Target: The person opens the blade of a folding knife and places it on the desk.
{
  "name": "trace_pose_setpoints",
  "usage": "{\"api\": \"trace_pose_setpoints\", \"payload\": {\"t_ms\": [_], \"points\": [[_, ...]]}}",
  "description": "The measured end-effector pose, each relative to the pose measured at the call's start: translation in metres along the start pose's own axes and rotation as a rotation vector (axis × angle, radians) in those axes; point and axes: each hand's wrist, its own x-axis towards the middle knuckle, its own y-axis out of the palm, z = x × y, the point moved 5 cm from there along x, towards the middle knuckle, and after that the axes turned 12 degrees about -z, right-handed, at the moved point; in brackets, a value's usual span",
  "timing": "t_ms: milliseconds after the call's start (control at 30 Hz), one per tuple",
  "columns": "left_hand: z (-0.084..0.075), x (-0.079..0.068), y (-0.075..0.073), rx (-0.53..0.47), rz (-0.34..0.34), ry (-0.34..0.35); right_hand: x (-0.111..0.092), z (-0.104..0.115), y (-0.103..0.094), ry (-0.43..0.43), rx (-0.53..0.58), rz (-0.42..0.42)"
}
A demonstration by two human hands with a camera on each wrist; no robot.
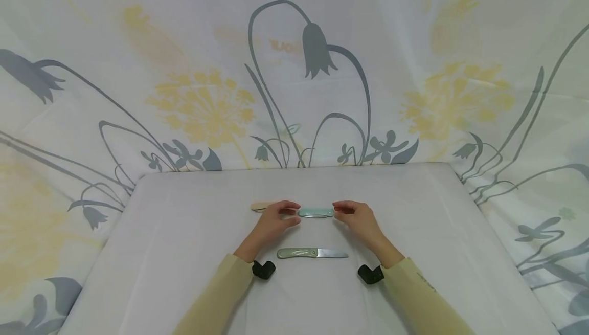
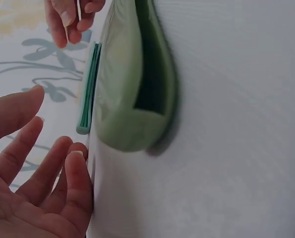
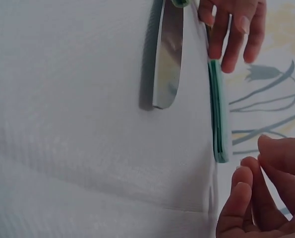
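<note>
A closed mint-green folding knife (image 1: 316,213) lies crosswise on the table between both hands. My left hand (image 1: 273,220) is at its left end, fingers spread and relaxed, with a gap to the handle in the left wrist view. At the other end my right hand (image 1: 361,221) has its fingers loosely bent, apart from the knife in the right wrist view. Nearer the body lies an unfolded knife with an olive-green handle (image 1: 298,253), its blade (image 3: 168,59) pointing right. Behind the left hand, a beige object (image 1: 259,206) is partly covered by the fingers.
Black wrist cameras (image 1: 264,269) sit at both wrists. The white-covered table (image 1: 184,273) ends at the back against a hanging cloth (image 1: 285,94) with grey and yellow flowers, which also runs along both sides.
</note>
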Motion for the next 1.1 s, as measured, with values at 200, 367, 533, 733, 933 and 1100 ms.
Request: {"api": "trace_pose_setpoints", "payload": {"t_ms": [200, 367, 533, 733, 933, 1100], "points": [[-0.001, 0.006, 0.008, 0.04, 0.031, 0.012, 0.006, -0.004, 0.005, -0.029, -0.004, 0.031], [0.002, 0.011, 0.011, 0.055, 0.038, -0.028, 0.01, -0.005, 0.006, -0.036, -0.045, 0.026], [0.004, 0.012, 0.009, 0.072, 0.029, -0.047, 0.016, -0.006, 0.006, -0.037, -0.124, 0.021], [0.007, 0.013, 0.009, 0.074, 0.029, -0.039, 0.017, -0.003, 0.01, -0.052, -0.185, 0.022], [0.008, 0.013, 0.011, 0.073, 0.004, -0.039, 0.017, -0.003, 0.012, -0.077, -0.222, 0.009], [0.004, 0.012, 0.013, 0.073, -0.011, -0.02, 0.018, -0.002, 0.013, -0.085, -0.233, 0.013]]}}
